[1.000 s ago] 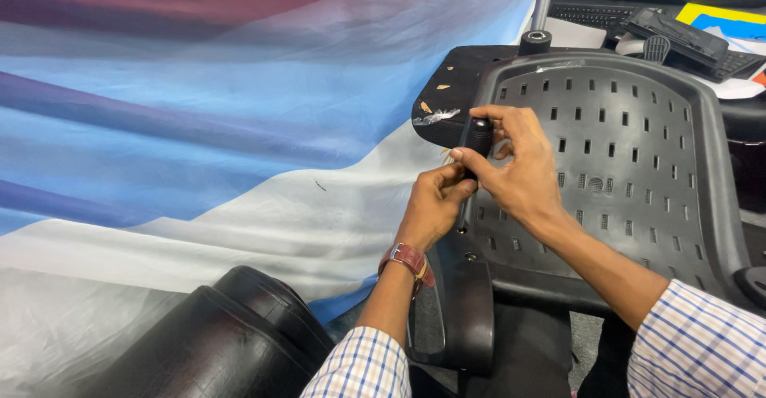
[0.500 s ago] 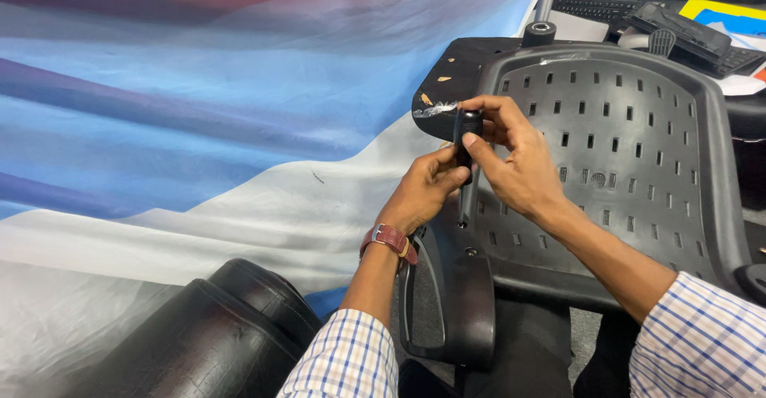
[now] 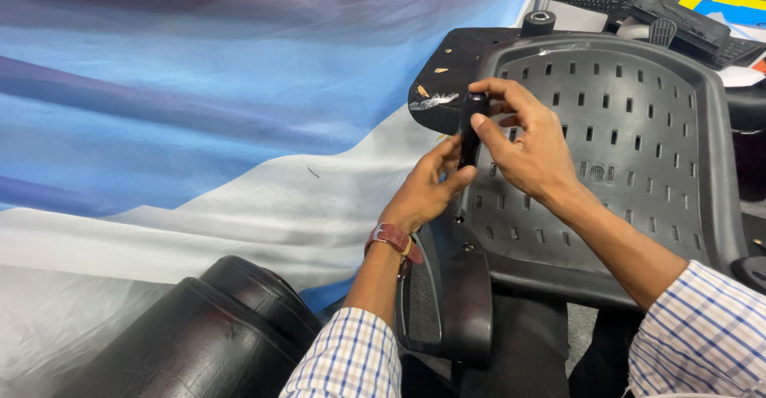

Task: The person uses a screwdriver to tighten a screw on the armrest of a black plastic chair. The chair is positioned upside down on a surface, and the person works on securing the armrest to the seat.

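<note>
Over perforated chair shell (image 3: 638, 151): right hand (image 3: 531, 147) and left hand (image 3: 427, 191) grip dark handle (image 3: 471, 127), lower end hidden.

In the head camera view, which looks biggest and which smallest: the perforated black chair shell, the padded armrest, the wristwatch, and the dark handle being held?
1. Perforated black chair shell
2. Padded armrest, though it is nearer the camera
3. Dark handle, partly hidden by both hands
4. Wristwatch; close to the handle in size, so that order is unsure

Black tool handle (image 3: 471, 131) now higher, upright.
</note>
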